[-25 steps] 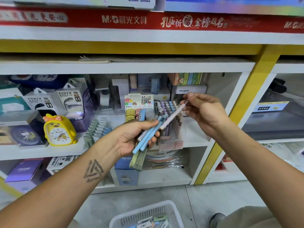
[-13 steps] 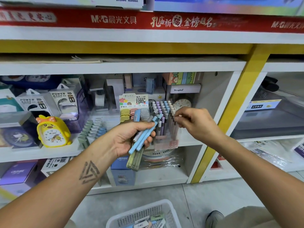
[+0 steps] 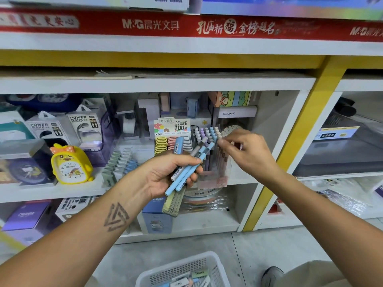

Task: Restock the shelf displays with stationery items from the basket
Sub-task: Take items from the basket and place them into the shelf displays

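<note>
White slatted plastic basket (image 3: 182, 270) on the floor, nearest. Left hand (image 3: 165, 175) clamps about four slim pastel pens (image 3: 187, 168), long axes slanting up-right toward the clear pen display stand (image 3: 211, 154) just beyond. Right hand (image 3: 246, 150), nearer the stand, pinches one cream pen top (image 3: 220, 137) among the upright pens.

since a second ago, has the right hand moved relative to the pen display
Yes. The right hand has come down from above the pen display, where it held a white pen, to the pen tops at the display's right edge.
</note>
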`<state>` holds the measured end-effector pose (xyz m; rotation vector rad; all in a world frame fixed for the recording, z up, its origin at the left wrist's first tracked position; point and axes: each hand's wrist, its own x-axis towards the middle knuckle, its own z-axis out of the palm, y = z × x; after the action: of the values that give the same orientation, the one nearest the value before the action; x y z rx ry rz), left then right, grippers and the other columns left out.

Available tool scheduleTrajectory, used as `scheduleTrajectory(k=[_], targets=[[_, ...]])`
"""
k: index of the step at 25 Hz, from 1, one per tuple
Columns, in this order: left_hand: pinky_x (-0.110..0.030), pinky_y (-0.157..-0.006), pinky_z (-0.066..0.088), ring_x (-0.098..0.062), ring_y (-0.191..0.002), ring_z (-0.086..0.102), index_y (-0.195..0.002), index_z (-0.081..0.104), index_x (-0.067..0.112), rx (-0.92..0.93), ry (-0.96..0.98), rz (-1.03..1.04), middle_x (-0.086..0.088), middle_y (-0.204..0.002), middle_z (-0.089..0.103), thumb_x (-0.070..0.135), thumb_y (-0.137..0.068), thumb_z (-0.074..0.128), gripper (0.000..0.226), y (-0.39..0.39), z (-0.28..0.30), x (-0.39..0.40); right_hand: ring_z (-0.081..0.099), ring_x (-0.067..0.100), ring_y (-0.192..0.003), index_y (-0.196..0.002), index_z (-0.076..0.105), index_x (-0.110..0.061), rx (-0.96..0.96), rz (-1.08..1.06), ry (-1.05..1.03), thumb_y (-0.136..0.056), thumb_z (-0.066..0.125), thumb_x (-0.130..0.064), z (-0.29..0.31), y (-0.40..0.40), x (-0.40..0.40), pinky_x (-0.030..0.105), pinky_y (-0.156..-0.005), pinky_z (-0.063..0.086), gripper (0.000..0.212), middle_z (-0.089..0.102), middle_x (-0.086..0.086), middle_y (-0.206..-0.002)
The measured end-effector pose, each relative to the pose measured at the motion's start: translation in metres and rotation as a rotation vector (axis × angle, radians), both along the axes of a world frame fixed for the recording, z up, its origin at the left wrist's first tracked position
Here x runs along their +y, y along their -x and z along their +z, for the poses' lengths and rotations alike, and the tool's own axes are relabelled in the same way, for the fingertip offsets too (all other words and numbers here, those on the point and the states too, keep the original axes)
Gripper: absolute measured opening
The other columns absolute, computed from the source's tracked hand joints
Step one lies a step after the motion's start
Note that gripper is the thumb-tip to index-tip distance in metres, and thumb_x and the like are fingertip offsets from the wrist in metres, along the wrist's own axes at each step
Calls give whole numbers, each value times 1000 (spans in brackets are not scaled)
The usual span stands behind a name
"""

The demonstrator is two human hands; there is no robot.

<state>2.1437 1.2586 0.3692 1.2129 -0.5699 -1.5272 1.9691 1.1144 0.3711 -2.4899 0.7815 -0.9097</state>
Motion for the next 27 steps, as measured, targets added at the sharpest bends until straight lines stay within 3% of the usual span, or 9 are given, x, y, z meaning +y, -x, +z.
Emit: scheduleTrajectory(k=[2,4,8,11,15,18,27], targets=[[-22,-47,51,-16,-55,60,-93,67,-1,-6,10,-13,-13,-77,67,8,-79,71,17,1,0,-1,58,7,-58,-101,76,-16,-147,83,-419,-96,66,-36,6,-8,8,22,-57,45,23,74,0,-74],[-21,-47,51,-16,-56,61,-91,68,-1,-14,18,-21,-14,-78,68,8,-82,69,13,3,0,-1,54,9,-48,-97,74,-7,-212,159,-697,-93,70,-23,8,-14,12,18,-46,41,18,73,5,-68],[-21,-46,52,-18,-58,63,-87,71,-2,13,13,14,-15,-79,68,8,-88,65,12,-1,0,0,60,14,-50,-92,70,-2,-435,107,-857,-94,64,-2,16,-12,2,23,-49,46,6,70,10,-68],[-20,-43,47,-15,-52,57,-93,64,2,-1,1,39,-11,-74,66,8,-89,63,7,-5,0,1,59,12,-54,-99,70,-10,-505,-77,-609,-98,60,-6,25,-4,-14,27,-55,51,10,70,9,-76],[-19,-41,43,-13,-48,53,-92,62,4,-15,-7,71,-8,-69,61,8,-88,64,6,-8,-1,1,69,18,-72,-104,57,-20,-205,-88,-145,-98,63,-18,18,-5,-15,40,-71,59,10,71,5,-86],[-19,-41,43,-13,-48,53,-90,63,4,-17,-3,63,-8,-68,61,8,-87,65,5,-8,-1,1,67,22,-77,-101,53,-18,10,-11,89,-98,63,-23,3,-8,-10,44,-70,58,12,70,5,-86],[-19,-42,43,-13,-48,53,-89,64,4,-9,-4,43,-7,-68,61,6,-86,66,4,-7,-2,0,62,21,-64,-90,57,-15,36,62,204,-95,66,-20,-13,-13,-12,40,-60,52,11,66,3,-72]])
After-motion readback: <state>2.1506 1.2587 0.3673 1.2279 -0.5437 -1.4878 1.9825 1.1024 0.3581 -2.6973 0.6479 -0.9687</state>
